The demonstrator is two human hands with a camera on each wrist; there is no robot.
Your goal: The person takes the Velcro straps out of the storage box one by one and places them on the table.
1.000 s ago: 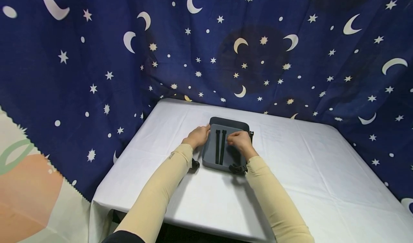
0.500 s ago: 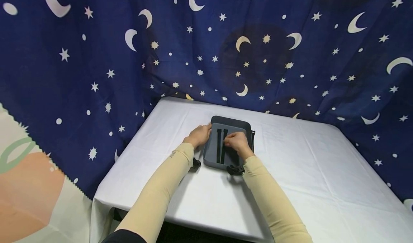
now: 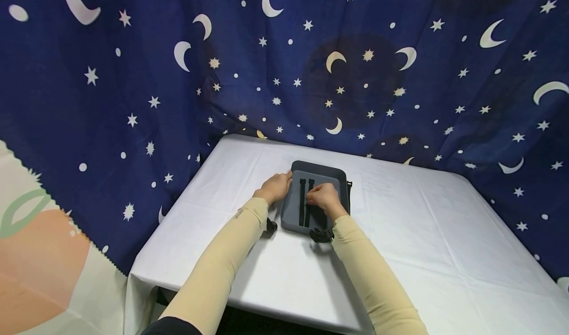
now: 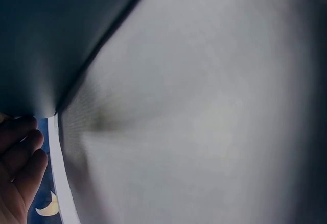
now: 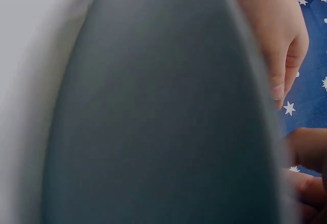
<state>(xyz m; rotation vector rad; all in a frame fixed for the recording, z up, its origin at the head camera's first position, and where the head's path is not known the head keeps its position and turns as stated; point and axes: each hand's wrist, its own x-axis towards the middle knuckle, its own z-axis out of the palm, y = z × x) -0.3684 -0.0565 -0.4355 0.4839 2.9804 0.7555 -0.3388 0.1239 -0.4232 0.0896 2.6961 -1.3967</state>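
A dark grey rectangular tray (image 3: 291, 216) with raised walls stands on the table. Two slim black straps (image 3: 302, 204) with wider heads lie lengthwise and side by side on its floor. At the tray's far left side, my left hand (image 3: 276, 187) holds the wall, thumb over the rim in the right wrist view and fingers along the outside in the left wrist view. Reaching into the tray, my right hand (image 3: 324, 196) has bent fingers, their tips right at the right-hand strap and covering part of it. Whether they pinch the strap, I cannot tell.
Another black strap (image 3: 349, 189) shows along the outside of the tray's right wall. The white-covered table (image 3: 413, 226) extends widely to the right. A dark blue curtain (image 3: 284, 68) with moons and stars stands behind and at the left.
My right hand has shifted left over the tray, its fingertips coming to the right-hand strap. My left hand keeps its place on the tray wall, and the straps lie as before.
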